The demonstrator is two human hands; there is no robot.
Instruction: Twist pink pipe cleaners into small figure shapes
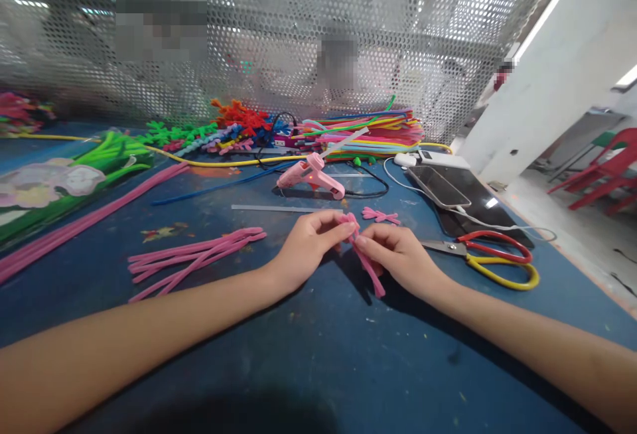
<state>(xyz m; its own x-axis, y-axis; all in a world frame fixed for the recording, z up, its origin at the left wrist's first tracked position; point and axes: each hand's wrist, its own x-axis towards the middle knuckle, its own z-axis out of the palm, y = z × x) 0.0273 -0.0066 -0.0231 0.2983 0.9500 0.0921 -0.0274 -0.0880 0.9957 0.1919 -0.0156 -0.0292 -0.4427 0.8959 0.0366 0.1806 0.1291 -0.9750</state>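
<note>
Between both hands is a pink pipe cleaner (369,269), bent double, its free ends pointing down toward me. My left hand (324,235) pinches its upper part with thumb and forefinger. Just below, my right hand (393,251) grips the same piece, fingers closed round it; the exact contact is partly hidden. Behind the hands lies a small twisted pink pipe-cleaner piece (381,215). Several folded pink pipe cleaners (199,255) rest left of my left hand. Scissors (490,255) with one red and one yellow handle lie right of my right hand.
A pink glue gun (311,176) with a glue stick stands behind the hands; a loose glue stick (279,208) lies nearer. Colourful pipe-cleaner bundles (368,130) line the perforated metal screen (279,36). At right are a phone (440,185), a tablet (468,205) and a white cable (517,225).
</note>
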